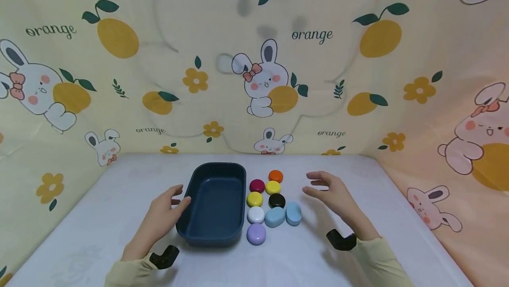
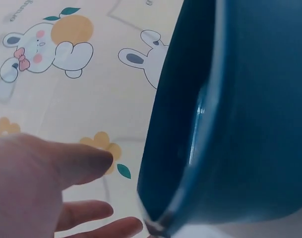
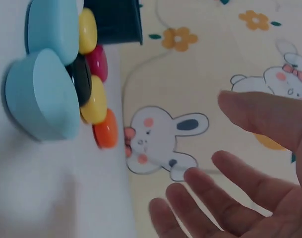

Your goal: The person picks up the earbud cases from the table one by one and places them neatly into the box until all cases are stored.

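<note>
A dark blue rectangular tub with rounded corners sits on the white surface. At its left rim hovers my left hand, fingers loosely bent and holding nothing; the left wrist view shows the thumb apart from the tub wall. Beside the tub lie several smooth rounded pieces: orange, dark red, black, white, purple, two yellow and two larger light blue ones. To their right, my right hand is raised with nothing in its grasp, its fingers spread.
A cream cloth printed with rabbits and oranges hangs behind and along both sides of the white table surface. Each wrist carries a black device over a pale sleeve.
</note>
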{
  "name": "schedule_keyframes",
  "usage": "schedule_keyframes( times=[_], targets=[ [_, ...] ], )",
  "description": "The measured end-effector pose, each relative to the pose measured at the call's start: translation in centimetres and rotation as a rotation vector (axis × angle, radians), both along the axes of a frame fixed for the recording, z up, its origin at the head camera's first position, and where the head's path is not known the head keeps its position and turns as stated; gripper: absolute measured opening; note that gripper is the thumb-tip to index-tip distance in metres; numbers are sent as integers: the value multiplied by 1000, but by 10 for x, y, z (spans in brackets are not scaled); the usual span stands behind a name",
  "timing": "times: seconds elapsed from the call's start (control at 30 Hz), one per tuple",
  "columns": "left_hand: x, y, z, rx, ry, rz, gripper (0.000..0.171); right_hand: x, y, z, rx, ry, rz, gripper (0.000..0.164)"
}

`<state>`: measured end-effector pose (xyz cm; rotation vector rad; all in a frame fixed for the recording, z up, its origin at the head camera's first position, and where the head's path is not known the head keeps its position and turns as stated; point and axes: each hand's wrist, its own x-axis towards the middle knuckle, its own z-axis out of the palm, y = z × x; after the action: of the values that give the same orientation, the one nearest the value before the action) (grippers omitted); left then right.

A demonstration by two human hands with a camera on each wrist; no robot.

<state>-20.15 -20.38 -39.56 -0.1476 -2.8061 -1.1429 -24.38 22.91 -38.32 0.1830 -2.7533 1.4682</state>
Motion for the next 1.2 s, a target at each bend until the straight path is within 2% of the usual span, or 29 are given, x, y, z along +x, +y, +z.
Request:
schedule_keyframes(
  times=[0.2,0.4,0.5,0.67,0.8,0.97,1.2],
  targets=[
    [2,0,-7,50,-12,19,53,-5,2,-8,-235,-80,13,56],
    [2,1,-11,51,-10,31,46,-4,-5,-18,-378,-160,17,54],
    [2,1,-14,46,-1,38,43,-3,-9,-24,-368,-179,-1,55],
    [2,2,-16,52,3,32,42,1,-13,-28,-268,-166,-14,58],
    [3,2,-16,55,-4,26,42,2,-10,-33,-204,-136,11,63],
    [3,0,-17,53,-1,35,42,1,-8,-42,-190,-119,82,66],
    [2,0,-17,55,-2,39,42,-3,-6,-55,-157,-149,136,67]
  ],
)
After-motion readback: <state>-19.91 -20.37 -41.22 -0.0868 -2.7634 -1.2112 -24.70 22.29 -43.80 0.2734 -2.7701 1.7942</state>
